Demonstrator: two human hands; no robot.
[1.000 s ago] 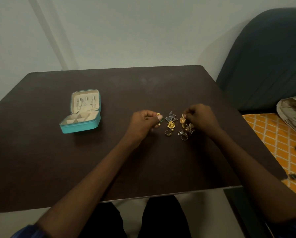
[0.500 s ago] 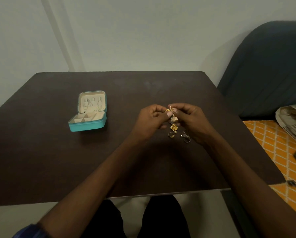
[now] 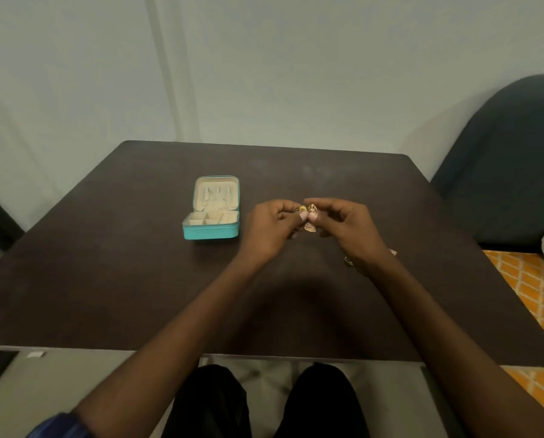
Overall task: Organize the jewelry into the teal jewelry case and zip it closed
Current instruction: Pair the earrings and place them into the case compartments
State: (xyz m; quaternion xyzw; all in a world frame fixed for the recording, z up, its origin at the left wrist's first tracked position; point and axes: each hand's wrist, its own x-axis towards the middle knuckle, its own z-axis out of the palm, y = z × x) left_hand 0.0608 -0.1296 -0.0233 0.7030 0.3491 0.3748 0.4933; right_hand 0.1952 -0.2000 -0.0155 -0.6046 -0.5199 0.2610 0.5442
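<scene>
The teal jewelry case (image 3: pixel 212 230) stands open on the dark table (image 3: pixel 106 279), its cream lid upright with a few pieces hanging inside and cream compartments below. Right of the case, above the table, my left hand (image 3: pixel 269 229) and my right hand (image 3: pixel 348 227) meet. Together they pinch a gold dangling earring (image 3: pixel 310 218) between their fingertips. A small gold piece (image 3: pixel 302 208) sits at my left fingertips. A ring (image 3: pixel 348 260) and another small piece (image 3: pixel 393 252) lie on the table, partly hidden by my right wrist.
A dark blue chair back (image 3: pixel 510 165) stands at the right of the table. An orange patterned cloth (image 3: pixel 529 295) lies below it. A pale wall rises behind the table. My dark-trousered knees (image 3: pixel 264 403) show under the near edge.
Both hands have lifted off the jewelry pile and come together, now holding the gold earring up. The view has shifted, so the case and table sit further right in the frame.
</scene>
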